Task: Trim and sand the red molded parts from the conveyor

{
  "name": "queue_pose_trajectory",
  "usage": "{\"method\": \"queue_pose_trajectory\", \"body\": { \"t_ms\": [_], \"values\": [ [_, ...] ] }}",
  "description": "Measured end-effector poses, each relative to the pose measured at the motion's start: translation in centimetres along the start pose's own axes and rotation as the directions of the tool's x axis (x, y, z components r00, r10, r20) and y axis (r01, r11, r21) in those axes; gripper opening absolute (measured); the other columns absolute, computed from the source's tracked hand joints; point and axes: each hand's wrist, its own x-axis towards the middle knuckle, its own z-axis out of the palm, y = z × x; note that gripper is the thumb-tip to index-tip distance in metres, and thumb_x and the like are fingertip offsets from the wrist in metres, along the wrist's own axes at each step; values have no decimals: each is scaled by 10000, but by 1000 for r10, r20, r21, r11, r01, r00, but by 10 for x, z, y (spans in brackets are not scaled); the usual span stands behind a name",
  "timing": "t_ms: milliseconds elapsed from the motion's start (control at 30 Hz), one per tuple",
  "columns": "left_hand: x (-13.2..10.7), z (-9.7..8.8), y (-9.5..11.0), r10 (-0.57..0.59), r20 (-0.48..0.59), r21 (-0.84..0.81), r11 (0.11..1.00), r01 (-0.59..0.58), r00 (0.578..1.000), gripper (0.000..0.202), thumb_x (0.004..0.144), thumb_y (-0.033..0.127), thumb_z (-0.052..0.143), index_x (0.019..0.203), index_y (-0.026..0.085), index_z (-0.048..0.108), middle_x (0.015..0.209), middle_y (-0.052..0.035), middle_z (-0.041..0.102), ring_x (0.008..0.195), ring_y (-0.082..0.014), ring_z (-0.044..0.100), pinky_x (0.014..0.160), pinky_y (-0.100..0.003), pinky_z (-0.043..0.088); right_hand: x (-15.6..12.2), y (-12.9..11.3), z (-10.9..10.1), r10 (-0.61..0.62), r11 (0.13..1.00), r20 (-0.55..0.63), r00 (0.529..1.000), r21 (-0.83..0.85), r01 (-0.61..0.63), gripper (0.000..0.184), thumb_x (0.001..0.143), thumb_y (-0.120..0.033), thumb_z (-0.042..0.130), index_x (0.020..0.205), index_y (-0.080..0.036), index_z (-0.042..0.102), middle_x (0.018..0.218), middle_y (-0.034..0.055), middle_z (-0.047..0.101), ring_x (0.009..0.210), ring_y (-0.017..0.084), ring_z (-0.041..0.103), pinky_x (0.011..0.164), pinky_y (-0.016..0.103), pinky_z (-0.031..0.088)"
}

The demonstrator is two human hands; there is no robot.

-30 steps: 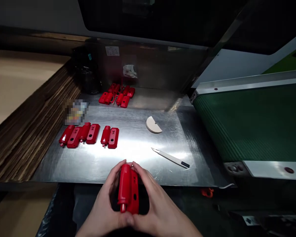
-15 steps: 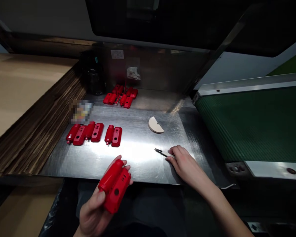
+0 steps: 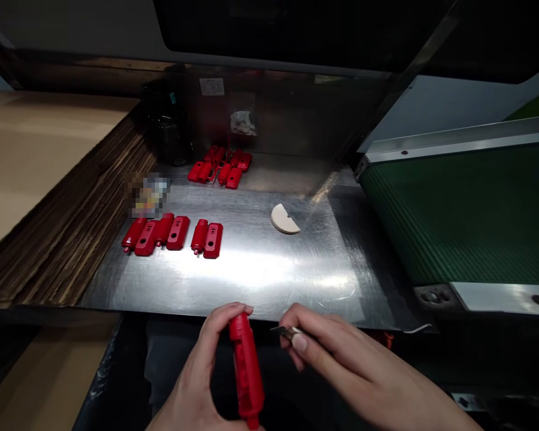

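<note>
My left hand [image 3: 195, 374] is wrapped round a red plastic molded part [image 3: 246, 365], thumb and fingers at its two ends, its narrow side turned up in front of the table edge. In my right hand [image 3: 323, 344] is a pair of thread snips [image 3: 285, 331], gripped between thumb and fingers. Their dark tips point left toward the red part, with a gap between. Beyond my hands, several like red parts [image 3: 178, 233] lie at the left of the metal table [image 3: 251, 284]. A farther cluster of red parts [image 3: 232, 177] sits near the back wall.
A cream half-round piece [image 3: 284, 220] lies mid-table. At the left rises a stack of cardboard sheets [image 3: 94, 185], with a dark bottle-like object [image 3: 170, 137] behind it. A green conveyor belt [image 3: 476, 215] borders the right side. A dark panel [image 3: 318, 36] hangs overhead.
My left hand has turned the red part from its broad face to its narrow side, moving it right. My right hand has brought the snips off the table, down toward the part.
</note>
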Motion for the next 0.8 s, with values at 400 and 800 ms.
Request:
{"method": "queue_pose_trajectory", "body": {
  "t_ms": [400,800],
  "values": [
    [1,-7,22,265,161,134,949,-287,951,966,881,453,897,1670,476,340,1700,-48,484,1562,-354,489,1297,-469,422,18,-16,10,-126,947,55,991,-291,136,298,1163,-369,415,930,-269,572,820,-62,645,651,139,551,622,305,338],
    [-2,-1,28,262,127,154,948,-280,957,886,938,447,833,1670,441,333,1699,-59,482,1586,-343,452,1327,-471,367,13,-11,19,-162,918,-16,987,-370,145,339,1184,-361,378,1249,-283,700,979,-17,772,778,180,723,687,293,480]
  ]
}}
